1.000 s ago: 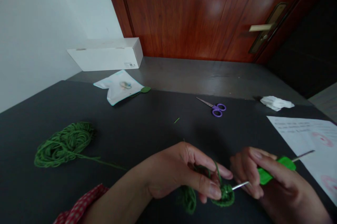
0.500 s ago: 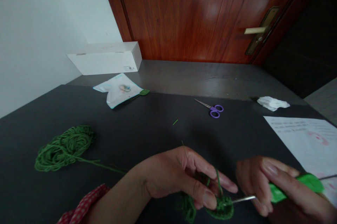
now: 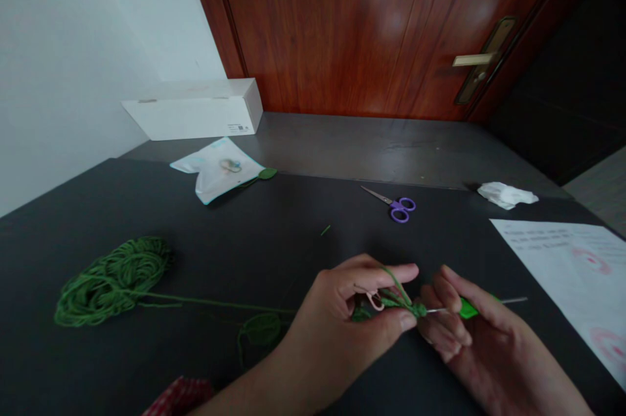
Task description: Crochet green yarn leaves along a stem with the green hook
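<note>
Low in the frame, right of center, a person's left hand (image 3: pixel 342 328) pinches a small green crochet piece (image 3: pixel 418 310) between thumb and fingers, the index finger extended with a strand of green yarn (image 3: pixel 400 287) looped over it. A small pink loop (image 3: pixel 375 300) shows beside the work. At lower right, the right hand (image 3: pixel 489 338) closes its fingers around a green-handled crochet hook (image 3: pixel 469 308), whose metal shaft meets the crochet piece at the left fingertips.

A skein of green yarn (image 3: pixel 112 282) lies at lower left on the dark desk (image 3: pixel 220 233), a strand running toward the left wrist, near a green leaf-shaped piece (image 3: pixel 262 329). Purple-handled scissors (image 3: pixel 397 205) rest right of center, a short green snippet (image 3: pixel 325 230) to their left. A white pouch (image 3: pixel 212 178) touches a small green leaf (image 3: pixel 267 173) at center left, below a white box (image 3: pixel 195 115). A crumpled white tissue (image 3: pixel 506 195) and a printed sheet (image 3: pixel 542 250) occupy the right edge; a reddish wooden door (image 3: pixel 332 31) fills the top.
</note>
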Demonstrator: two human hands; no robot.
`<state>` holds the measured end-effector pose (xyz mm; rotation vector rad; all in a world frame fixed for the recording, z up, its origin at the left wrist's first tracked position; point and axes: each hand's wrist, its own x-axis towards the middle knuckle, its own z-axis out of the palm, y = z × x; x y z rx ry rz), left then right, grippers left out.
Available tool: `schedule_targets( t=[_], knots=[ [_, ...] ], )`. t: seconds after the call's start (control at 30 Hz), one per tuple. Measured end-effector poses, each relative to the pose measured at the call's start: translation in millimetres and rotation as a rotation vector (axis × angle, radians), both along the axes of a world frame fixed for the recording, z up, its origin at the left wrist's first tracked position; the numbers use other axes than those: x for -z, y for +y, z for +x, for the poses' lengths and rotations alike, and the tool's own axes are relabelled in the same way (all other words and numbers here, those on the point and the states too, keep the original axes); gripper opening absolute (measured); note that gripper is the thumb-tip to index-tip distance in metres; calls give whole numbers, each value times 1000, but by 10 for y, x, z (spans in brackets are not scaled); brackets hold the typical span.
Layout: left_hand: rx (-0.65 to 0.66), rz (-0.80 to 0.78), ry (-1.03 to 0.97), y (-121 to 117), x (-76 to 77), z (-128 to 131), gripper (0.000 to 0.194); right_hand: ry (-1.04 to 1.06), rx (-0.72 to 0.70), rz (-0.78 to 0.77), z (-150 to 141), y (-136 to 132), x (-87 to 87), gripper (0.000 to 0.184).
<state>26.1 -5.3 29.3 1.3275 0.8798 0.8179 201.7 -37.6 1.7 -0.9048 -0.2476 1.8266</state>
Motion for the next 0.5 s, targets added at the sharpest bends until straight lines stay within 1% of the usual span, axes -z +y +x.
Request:
schedule_targets(
  t=[0.1,0.2,0.3,0.4,0.5],
  knots=[
    [-9,29,33,-3,-8,12,43,51,-7,-17,-5,-12,32,27],
    [-20,-13,17,-5,-11,16,43,73,10,18,-5,-10,38,25],
    [-29,-149,-61,-7,6,19,43,30,29,152,-2,-17,23,22],
    [-71,-292,-142,-7,40,27,46,-81,24,321,-15,-45,11,24],
    [-122,-360,-205,-10,70,48,47,-195,48,447,-54,-79,27,30]
  ],
)
